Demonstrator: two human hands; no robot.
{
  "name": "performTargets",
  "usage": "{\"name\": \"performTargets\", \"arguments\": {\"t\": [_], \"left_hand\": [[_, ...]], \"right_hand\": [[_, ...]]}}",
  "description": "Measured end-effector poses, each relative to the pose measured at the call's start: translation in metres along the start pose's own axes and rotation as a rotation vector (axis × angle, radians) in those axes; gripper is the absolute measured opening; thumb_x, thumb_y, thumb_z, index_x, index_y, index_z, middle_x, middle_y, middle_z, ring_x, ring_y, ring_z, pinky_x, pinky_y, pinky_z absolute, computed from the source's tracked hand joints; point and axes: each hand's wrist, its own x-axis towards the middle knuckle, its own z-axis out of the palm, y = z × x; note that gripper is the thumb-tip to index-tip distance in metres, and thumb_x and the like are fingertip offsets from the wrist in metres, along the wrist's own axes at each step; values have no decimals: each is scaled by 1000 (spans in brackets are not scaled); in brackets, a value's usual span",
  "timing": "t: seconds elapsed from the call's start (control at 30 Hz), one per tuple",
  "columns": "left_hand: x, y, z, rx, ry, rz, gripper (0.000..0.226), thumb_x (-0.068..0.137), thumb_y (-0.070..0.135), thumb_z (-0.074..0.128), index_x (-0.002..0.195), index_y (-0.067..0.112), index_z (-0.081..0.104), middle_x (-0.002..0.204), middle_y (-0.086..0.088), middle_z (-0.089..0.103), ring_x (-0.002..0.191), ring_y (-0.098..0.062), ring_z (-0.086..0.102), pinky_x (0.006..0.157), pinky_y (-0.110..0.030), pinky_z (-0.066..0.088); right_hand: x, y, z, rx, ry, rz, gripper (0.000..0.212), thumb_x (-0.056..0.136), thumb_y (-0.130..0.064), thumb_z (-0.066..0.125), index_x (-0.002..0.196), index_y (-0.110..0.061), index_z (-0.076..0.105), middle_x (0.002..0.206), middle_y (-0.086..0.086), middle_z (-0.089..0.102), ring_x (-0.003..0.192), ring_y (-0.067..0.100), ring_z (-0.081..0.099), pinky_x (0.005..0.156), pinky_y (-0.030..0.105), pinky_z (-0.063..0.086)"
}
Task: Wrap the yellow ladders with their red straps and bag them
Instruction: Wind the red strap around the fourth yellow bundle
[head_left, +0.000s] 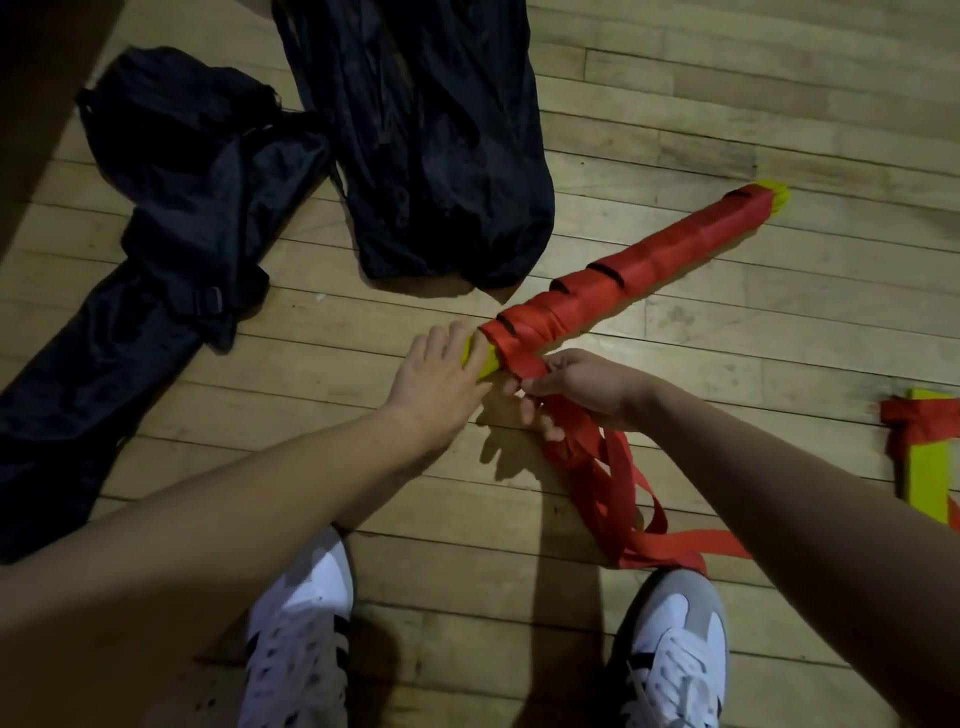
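Note:
A long bundle of yellow ladder rungs (628, 270) lies diagonally on the wooden floor, wound almost end to end in red strap, with yellow tips showing at both ends. My left hand (436, 374) rests with straight fingers on the near yellow end. My right hand (576, 387) grips the red strap (602, 483) just below that end; the loose strap trails in loops to the floor by my right shoe. A second ladder bundle (930, 457), yellow with red strap, lies at the right edge, partly cut off.
Two black bags lie on the floor: a wide one (431, 140) at top centre, just beyond the bundle, and a long narrow one (150, 244) with a buckle at the left. My white shoes (306, 623) stand at the bottom.

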Motion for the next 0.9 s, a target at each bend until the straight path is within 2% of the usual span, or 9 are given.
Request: {"name": "performTargets", "arguments": {"t": [0.1,0.17,0.23,0.33,0.5,0.6,0.77,0.83,0.9], "left_hand": [[-14,17,0,-95,-67,-26,56,101,31,34,149,11,14,145,-23,28,125,-36,39,102,-40,33],[-16,17,-3,-150,-98,-68,56,98,21,41,148,16,18,138,-20,39,119,-35,45,95,-39,39],[-13,15,-9,-218,-98,-126,53,97,20,47,143,15,22,128,-15,49,112,-32,50,84,-37,42],[-4,16,-16,-313,-136,-237,55,94,21,57,140,11,27,123,-13,52,112,-30,52,79,-36,44],[9,4,-22,-268,-164,-275,44,93,24,59,131,9,43,124,-11,52,114,-29,50,81,-36,43],[12,2,-25,-276,-165,-283,42,94,28,58,129,10,45,124,-10,53,114,-28,50,80,-36,42],[22,-6,-28,-84,-12,-258,49,88,25,66,128,9,41,123,-11,51,111,-27,49,86,-33,44],[27,-7,-28,-39,-33,-266,60,87,28,67,134,6,38,122,-12,50,111,-27,49,84,-33,45],[29,-4,-27,73,-59,-202,49,88,24,61,130,4,44,119,-12,48,109,-28,47,84,-32,44]], "right_hand": [[2,4,6,-93,62,-13,19,102,-9,39,92,1,52,66,13,56,37,13,46,42,23,40],[2,8,10,-141,87,-12,24,103,-14,40,87,0,53,63,12,54,35,13,43,41,22,37],[2,11,12,-129,119,-16,28,103,-18,42,84,-1,54,60,11,54,35,14,42,40,22,36],[0,11,17,-114,169,-5,33,104,-19,40,78,-3,52,56,10,49,33,13,41,38,21,33],[-9,6,15,-195,141,42,33,102,-19,43,73,-5,53,52,8,45,34,13,39,39,21,34],[-10,4,13,-218,122,45,33,102,-19,44,74,-5,54,51,7,48,37,14,44,42,22,39],[-7,-1,8,-139,15,-37,30,101,-17,46,78,-3,60,57,10,65,56,17,58,62,25,49],[-8,-4,4,-111,-40,-50,27,100,-16,47,83,-3,62,62,8,68,64,16,63,69,24,53],[-10,-4,4,-54,-90,-42,24,100,-13,45,87,-2,62,64,8,69,63,15,65,67,23,54]]}}
